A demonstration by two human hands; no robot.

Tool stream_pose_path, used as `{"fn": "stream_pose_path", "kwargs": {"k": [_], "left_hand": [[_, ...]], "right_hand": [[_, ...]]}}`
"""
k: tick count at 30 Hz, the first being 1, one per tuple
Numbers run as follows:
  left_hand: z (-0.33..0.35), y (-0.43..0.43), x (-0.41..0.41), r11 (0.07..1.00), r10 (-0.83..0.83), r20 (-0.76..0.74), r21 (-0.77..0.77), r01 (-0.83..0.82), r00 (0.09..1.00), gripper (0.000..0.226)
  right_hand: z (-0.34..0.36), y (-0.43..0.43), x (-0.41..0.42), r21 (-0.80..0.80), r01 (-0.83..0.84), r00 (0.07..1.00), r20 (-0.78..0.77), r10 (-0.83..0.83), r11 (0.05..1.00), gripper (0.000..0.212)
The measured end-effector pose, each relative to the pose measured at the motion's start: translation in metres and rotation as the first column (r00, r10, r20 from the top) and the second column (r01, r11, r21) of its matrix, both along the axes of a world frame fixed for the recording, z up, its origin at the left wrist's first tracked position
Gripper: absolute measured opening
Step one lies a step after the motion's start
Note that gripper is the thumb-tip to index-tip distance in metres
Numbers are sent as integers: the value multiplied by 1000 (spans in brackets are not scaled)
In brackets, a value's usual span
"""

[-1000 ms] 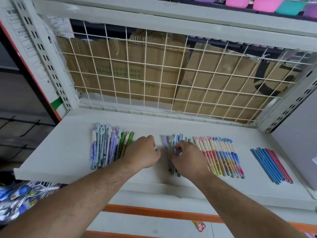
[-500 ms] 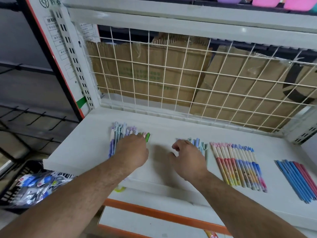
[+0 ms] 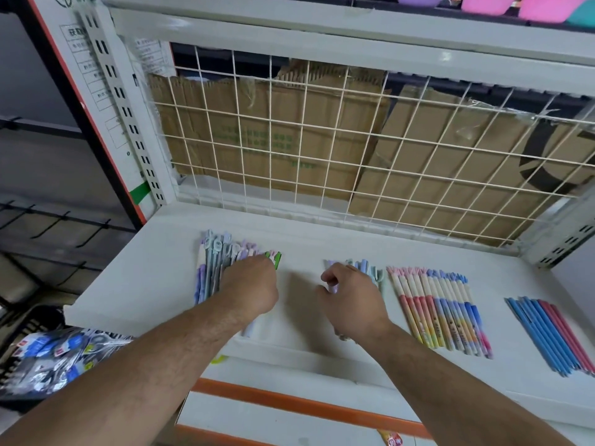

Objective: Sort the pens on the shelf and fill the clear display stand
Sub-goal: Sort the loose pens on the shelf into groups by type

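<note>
Several groups of pens lie on the white shelf (image 3: 145,284). My left hand (image 3: 249,284) rests palm down on the left pile of purple, blue and green pens (image 3: 209,268), its fingertips hidden beneath it. My right hand (image 3: 351,297) is over the middle pile of pale blue and purple pens (image 3: 370,268), fingers curled and pinching a pale purple pen (image 3: 333,288). To the right lie a neat row of pink-to-blue pens (image 3: 441,310) and a row of thin blue and pink pens (image 3: 553,333). No clear display stand is in view.
A white wire grid (image 3: 322,149) backed by cardboard closes the rear of the shelf. Slotted uprights stand at both sides. A dark basket of packaged stationery (image 3: 54,358) sits below left. Coloured tubs (image 3: 541,6) stand on the shelf above.
My left hand has moved from the middle pile to the left pile and stays there. My right hand remains at the middle pile. The view has shifted left.
</note>
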State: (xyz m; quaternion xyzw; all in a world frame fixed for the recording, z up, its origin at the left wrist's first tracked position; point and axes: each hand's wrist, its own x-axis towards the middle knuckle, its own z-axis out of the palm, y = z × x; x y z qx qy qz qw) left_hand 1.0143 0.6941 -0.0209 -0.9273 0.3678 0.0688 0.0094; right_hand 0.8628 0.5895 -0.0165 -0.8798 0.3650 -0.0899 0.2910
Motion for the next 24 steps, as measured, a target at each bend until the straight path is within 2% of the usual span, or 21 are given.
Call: {"fn": "stream_pose_path", "kwargs": {"k": [8, 12, 18, 22, 24], "left_hand": [[4, -8, -2, 999, 35, -109, 29, -32, 993, 21], [5, -11, -7, 996, -16, -108, 85, 25, 994, 47], [-4, -19, 2, 985, -64, -173, 146, 90, 983, 67], [-15, -27, 6, 982, -34, -177, 178, 66, 984, 59], [-16, -28, 4, 986, -60, -134, 148, 79, 989, 43]], "right_hand": [[-2, -4, -7, 55, 22, 1000, -19, -21, 998, 6], [1, -5, -11, 51, 24, 1000, 0, -24, 998, 5], [0, -8, -18, -31, 47, 999, -1, -47, 998, 7], [-4, -12, -22, -38, 53, 999, 13, -52, 998, 8], [-5, -14, -24, -28, 49, 999, 7, -49, 998, 10]]}}
